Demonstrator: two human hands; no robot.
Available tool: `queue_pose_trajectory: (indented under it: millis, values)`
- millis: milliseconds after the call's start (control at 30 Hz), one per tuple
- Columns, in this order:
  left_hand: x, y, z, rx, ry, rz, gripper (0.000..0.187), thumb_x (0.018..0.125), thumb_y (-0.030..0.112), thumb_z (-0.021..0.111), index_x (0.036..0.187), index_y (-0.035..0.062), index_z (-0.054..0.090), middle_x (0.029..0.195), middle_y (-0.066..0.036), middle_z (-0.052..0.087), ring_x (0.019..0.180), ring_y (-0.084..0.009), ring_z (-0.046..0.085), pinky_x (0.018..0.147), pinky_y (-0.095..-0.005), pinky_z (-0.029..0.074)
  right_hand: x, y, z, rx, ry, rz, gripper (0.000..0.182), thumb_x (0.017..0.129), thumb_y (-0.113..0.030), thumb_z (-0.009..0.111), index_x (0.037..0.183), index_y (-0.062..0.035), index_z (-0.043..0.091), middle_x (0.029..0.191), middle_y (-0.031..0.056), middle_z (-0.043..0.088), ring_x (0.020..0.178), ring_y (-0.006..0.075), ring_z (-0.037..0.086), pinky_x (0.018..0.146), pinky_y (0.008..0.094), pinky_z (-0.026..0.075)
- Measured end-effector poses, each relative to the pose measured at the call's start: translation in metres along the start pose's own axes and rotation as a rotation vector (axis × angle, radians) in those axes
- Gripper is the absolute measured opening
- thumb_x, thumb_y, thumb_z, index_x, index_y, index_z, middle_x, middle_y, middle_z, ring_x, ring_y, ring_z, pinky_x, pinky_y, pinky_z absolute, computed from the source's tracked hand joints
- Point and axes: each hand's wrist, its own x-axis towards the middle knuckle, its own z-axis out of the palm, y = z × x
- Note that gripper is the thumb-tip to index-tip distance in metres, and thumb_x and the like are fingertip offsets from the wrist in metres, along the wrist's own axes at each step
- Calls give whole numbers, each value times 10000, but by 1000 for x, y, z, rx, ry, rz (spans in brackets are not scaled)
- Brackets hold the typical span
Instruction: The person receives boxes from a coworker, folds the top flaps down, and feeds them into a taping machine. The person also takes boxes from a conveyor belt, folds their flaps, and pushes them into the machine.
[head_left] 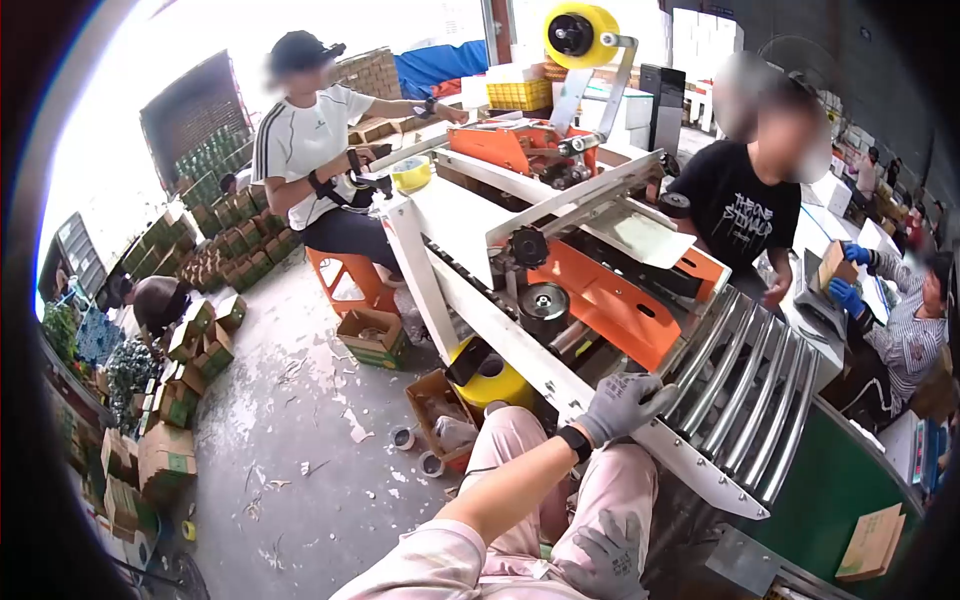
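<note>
My left hand point(625, 405), in a grey glove with a black wristband, lies on the white side rail point(690, 455) of a roller conveyor point(750, 385), its fingers curled over the rail's edge. My right hand point(600, 555), also gloved, rests flat on my pink-trousered thigh with fingers spread and nothing in it. Just beyond my left hand stands an orange-and-white carton-taping machine point(590, 290), with one yellow tape roll point(580, 33) on top and another point(490, 378) underneath.
A seated person in a white shirt point(305, 140) works at the machine's far end. Someone in a black T-shirt point(745, 205) stands across the conveyor, and another in blue gloves point(905, 320) is at right. Small cartons point(375, 338) and green boxes point(190, 350) litter the floor at left.
</note>
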Motion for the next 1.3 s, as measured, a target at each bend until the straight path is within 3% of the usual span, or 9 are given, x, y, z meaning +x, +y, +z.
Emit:
queue_pose_trajectory:
  millis: [100, 200, 367, 500, 600, 733, 867, 1033, 1300]
  values:
    - [-2, 1, -2, -1, -17, -16, 370, 990, 382, 622, 767, 87, 601, 684, -135, 599, 668, -346, 610, 600, -415, 472, -1, -3, -4, -23, -11, -18, 487, 809, -566, 705, 1053, -146, 750, 1124, 24, 701, 1297, 321, 539, 1124, 681, 218]
    - [0, 2, -2, 6, -61, -39, 369, 988, 385, 624, 766, 91, 613, 688, -135, 603, 670, -345, 613, 603, -417, 473, -4, -7, -11, -44, 17, -127, 532, 946, -282, 729, 1372, -10, 561, 1356, 212, 589, 1319, 433, 522, 1060, 567, 470]
    - [-1, -11, 7, -13, 28, 7, 286, 952, 303, 666, 783, 73, 670, 688, -155, 625, 635, -343, 622, 591, -423, 469, -1, -2, -4, -87, -45, -11, 469, 827, -540, 699, 1084, -150, 739, 1165, 16, 689, 1312, 317, 524, 1123, 681, 236]
    - [1, -18, 9, -61, 32, 55, 201, 941, 226, 681, 867, 45, 730, 715, -169, 663, 594, -331, 623, 582, -395, 479, -13, -3, -4, -61, -101, 58, 417, 907, -475, 628, 1157, -148, 696, 1246, 28, 669, 1423, 283, 440, 1190, 641, 207]
    - [5, -21, 9, -145, -75, -40, 307, 996, 185, 636, 769, -21, 639, 612, -98, 531, 599, -93, 435, 553, -315, 397, -21, -2, -6, 208, 172, 42, 325, 912, -362, 692, 1125, -117, 693, 1200, 56, 665, 1391, 266, 471, 1211, 558, 232]
    - [5, -9, 6, -12, -120, -18, 431, 1035, 246, 603, 686, -6, 574, 584, -23, 492, 565, -96, 405, 535, -318, 334, -46, 3, -63, 908, 452, 480, 294, 980, -261, 687, 1156, -27, 677, 1100, 108, 688, 996, 173, 658, 895, 310, 521]
    - [1, -31, 16, -139, -92, -103, 469, 1049, 232, 597, 636, 39, 487, 552, 20, 422, 544, -69, 336, 510, -309, 253, -144, 67, -181, 393, 1369, 924, 310, 1054, -197, 446, 959, -4, 668, 886, 74, 711, 857, 146, 648, 834, 292, 520]
    - [3, -25, 18, -118, -96, -112, 466, 1053, 222, 582, 644, 42, 451, 565, 41, 406, 538, -53, 340, 506, -289, 243, -298, 206, -258, 190, 2239, 674, 249, 1071, -292, 550, 1087, -54, 623, 949, 14, 627, 804, 126, 610, 785, 272, 500]
    - [2, -29, 18, -69, -98, -140, 451, 1053, 200, 572, 645, 20, 499, 553, 13, 458, 530, -61, 380, 498, -294, 288, -289, 257, -266, 422, 2019, 1221, 509, 958, -605, 601, 1184, -149, 608, 801, -46, 438, 694, 84, 423, 650, 340, 391]
